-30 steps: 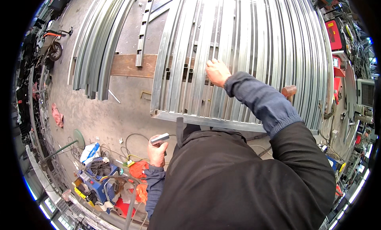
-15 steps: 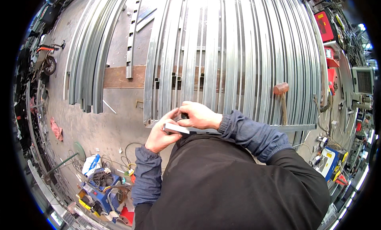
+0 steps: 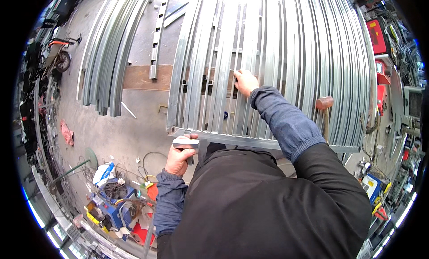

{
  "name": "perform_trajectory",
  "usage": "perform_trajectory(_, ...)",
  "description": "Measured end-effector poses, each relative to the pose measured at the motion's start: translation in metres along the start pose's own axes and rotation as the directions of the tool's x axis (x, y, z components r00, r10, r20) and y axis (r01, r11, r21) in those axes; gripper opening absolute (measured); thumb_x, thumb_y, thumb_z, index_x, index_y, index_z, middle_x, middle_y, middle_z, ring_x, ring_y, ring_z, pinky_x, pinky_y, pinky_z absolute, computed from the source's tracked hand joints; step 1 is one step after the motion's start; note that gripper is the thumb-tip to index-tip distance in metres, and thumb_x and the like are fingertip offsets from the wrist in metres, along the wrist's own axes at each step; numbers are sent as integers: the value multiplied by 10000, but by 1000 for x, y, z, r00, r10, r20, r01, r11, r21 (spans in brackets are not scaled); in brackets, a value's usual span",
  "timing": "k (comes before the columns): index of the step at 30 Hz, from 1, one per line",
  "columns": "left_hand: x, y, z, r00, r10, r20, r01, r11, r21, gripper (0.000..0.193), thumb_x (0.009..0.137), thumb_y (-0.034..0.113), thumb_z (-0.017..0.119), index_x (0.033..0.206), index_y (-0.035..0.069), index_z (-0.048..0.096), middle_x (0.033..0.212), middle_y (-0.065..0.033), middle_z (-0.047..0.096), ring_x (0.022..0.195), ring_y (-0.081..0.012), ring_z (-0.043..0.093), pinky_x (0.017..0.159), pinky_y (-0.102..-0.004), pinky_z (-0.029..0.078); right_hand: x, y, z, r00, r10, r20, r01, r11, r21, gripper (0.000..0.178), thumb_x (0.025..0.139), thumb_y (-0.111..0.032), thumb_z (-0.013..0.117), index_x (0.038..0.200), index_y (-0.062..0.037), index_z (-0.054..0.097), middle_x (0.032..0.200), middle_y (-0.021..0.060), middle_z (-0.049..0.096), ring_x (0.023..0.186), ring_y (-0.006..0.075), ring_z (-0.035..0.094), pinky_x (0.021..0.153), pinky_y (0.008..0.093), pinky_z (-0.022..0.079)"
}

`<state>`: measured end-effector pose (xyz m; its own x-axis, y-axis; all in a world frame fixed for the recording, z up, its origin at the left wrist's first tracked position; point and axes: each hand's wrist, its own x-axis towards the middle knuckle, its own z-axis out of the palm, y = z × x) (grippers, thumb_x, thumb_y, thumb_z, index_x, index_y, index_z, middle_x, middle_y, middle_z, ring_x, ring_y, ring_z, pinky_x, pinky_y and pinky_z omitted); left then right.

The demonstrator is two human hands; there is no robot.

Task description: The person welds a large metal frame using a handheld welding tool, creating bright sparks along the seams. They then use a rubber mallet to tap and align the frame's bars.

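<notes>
**My hands on a frame of steel bars**

My left hand (image 3: 180, 155) is curled shut around a short, flat grey metal piece (image 3: 186, 143), gripping it right against the near edge of a wide frame of long galvanised steel bars (image 3: 286, 57). My right hand (image 3: 245, 82) reaches further out, fingers pressed flat onto the bars near the frame's middle. Right of my right sleeve, a wooden-handled hammer with a brown head (image 3: 325, 103) lies on the bars. Left of my left hand, more loose steel channels (image 3: 103, 71) lie on the concrete floor (image 3: 111, 138).
</notes>
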<state>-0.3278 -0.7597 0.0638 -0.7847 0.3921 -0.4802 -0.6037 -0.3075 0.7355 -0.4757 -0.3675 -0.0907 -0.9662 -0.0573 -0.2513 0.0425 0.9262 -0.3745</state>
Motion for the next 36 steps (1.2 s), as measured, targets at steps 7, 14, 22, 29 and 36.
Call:
perform_trajectory(7, -17, 26, 14, 980, 104, -173, -139, 969, -206, 992, 769, -4, 888, 1631, 195, 441, 1281, -103, 639, 866, -173, 629, 706, -298, 542, -27, -18, -42, 966, -96, -238, 132, 981, 142, 214, 983, -184, 722, 1116, -25, 670, 1136, 171, 627, 1120, 389, 647, 986, 470, 545)
perform_trajectory(14, 18, 15, 11, 999, 32, 5, -27, 905, -423, 878, 770, 44, 800, 1586, 35, 474, 1341, -135, 645, 1106, -263, 669, 993, -426, 568, -86, -124, -103, 919, -305, 248, 56, 726, 685, 453, 969, -298, 837, 1274, -1, 681, 1021, 121, 731, 968, 228, 708, 897, 380, 576)
perform_trajectory(22, 33, 11, 2, 996, -54, 70, 76, 926, -369, 818, 726, 4, 689, 1520, 73, 507, 1543, -231, 567, 1396, -404, 606, 1220, -595, 477, -101, -195, -96, 878, -357, 318, 9, 678, 735, 470, 902, -312, 873, 1183, 3, 668, 1056, 151, 773, 920, 253, 746, 836, 385, 584)
perform_trajectory(29, 10, 1, -9, 994, -87, 66, 107, 897, -429, 977, 724, 36, 655, 1661, 94, 385, 1518, -248, 577, 1194, -356, 723, 1071, -557, 610, -50, -165, -55, 964, -217, 154, 69, 763, 643, 518, 969, -375, 780, 1301, 12, 687, 1221, 209, 728, 1187, 359, 703, 1038, 466, 566)
perform_trajectory(36, -10, 4, -34, 998, -61, -2, 55, 909, -414, 1021, 753, 62, 715, 1702, 103, 340, 1580, -182, 530, 1215, -300, 703, 1054, -528, 604, 33, -103, 25, 991, 82, 106, -103, 971, 214, 555, 936, -298, 816, 1380, -33, 616, 1358, 255, 595, 1313, 446, 598, 1123, 502, 509)
